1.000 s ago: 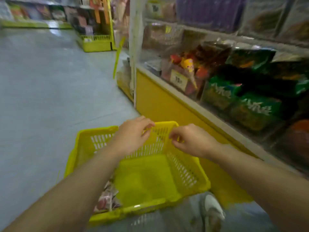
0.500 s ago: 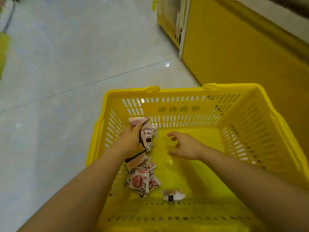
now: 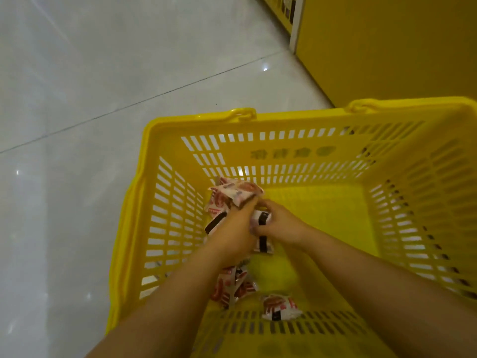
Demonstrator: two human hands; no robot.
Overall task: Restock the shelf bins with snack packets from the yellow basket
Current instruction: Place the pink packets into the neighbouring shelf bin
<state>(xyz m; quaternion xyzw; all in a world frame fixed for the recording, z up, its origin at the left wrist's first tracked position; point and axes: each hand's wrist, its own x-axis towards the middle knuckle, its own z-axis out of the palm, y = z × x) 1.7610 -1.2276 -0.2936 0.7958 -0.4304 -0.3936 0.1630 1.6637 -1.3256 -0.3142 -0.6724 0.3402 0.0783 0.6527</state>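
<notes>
The yellow basket (image 3: 402, 140) stands on the floor right below me. Both hands are inside it. My left hand (image 3: 233, 228) grips a bunch of red-and-white snack packets (image 3: 233, 193) that stick out past its fingers. My right hand (image 3: 277, 224) meets it from the right and pinches a white packet with a black stripe (image 3: 263, 219). More packets (image 3: 232, 288) lie on the basket floor under my left forearm, and a single packet (image 3: 280, 307) lies near the front wall.
The yellow base panel of the shelf unit (image 3: 387, 47) rises at the upper right, just behind the basket. Pale tiled floor (image 3: 103, 86) spreads to the left and beyond. The shelf bins are out of view.
The view dropped from the shelf to the basket. My left hand picked up a bunch of packets; my right hand has moved left to join it and taken hold of a packet.
</notes>
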